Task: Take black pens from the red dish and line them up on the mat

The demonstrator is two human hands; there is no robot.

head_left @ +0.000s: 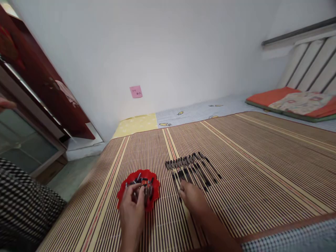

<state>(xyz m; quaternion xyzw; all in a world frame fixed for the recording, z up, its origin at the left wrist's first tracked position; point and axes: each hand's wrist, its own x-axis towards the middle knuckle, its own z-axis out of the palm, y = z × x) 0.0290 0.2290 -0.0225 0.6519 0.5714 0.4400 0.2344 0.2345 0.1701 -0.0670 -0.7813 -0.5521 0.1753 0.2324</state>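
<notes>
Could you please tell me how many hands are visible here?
3: the left hand over the red scalloped plastic bowl, the right hand at the row of dark pens, and another person's hand partly cropped at the picture's left edge.

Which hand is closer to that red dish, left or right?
Left. The left hand is over the red dish; the right hand is off to its right, by the row of pens.

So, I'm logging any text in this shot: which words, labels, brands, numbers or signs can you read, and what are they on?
Nothing reads clearly enough to quote.
Pink note on the wall: dark handwritten marks, too small and blurred to read.
Row of pens on the striped mat: no legible print.
</notes>
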